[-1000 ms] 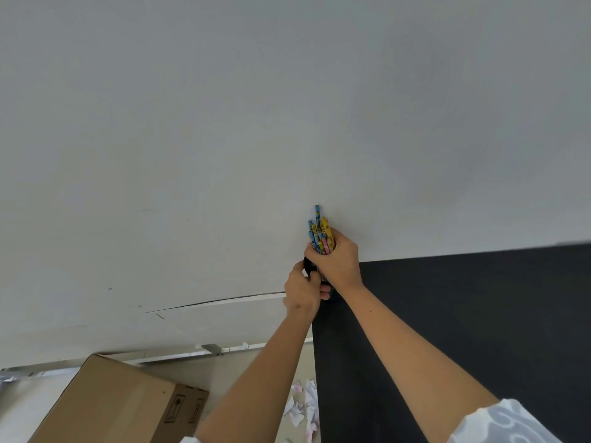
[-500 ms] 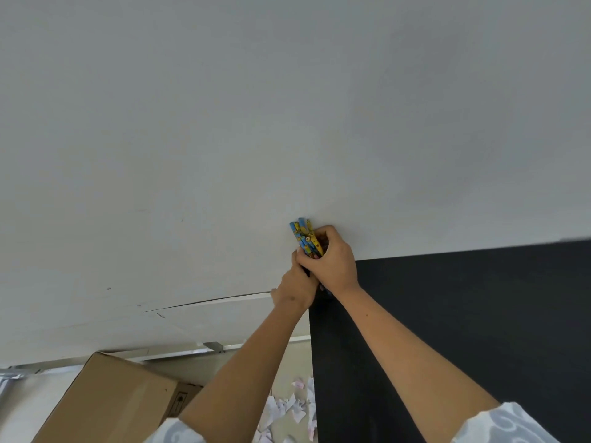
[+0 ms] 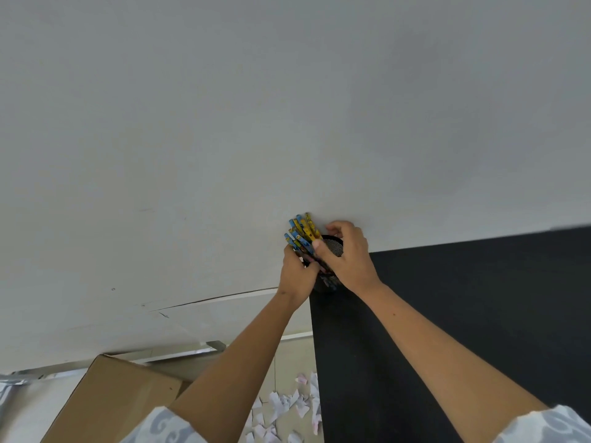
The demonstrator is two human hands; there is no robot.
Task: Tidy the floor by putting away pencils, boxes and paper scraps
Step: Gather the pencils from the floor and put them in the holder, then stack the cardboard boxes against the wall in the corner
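Note:
A bundle of blue and yellow pencils (image 3: 302,233) leans to the left out of a black mesh pencil holder (image 3: 334,246). The holder stands at the far left corner of a black table (image 3: 463,314), against the wall. My left hand (image 3: 297,273) grips the bundle low down, at the holder's left side. My right hand (image 3: 350,259) curls over the holder's rim, its thumb against the pencils. The holder's lower part is mostly hidden by both hands.
A brown cardboard box (image 3: 112,401) sits on the floor at lower left. White and pink paper scraps (image 3: 281,407) lie on the floor between the box and the table's left edge. A plain pale wall (image 3: 287,107) fills the upper view.
The pencil bundle has sunk lower and tipped to the left. My right hand has slid right off the pencils onto the holder's rim, uncovering the mesh opening.

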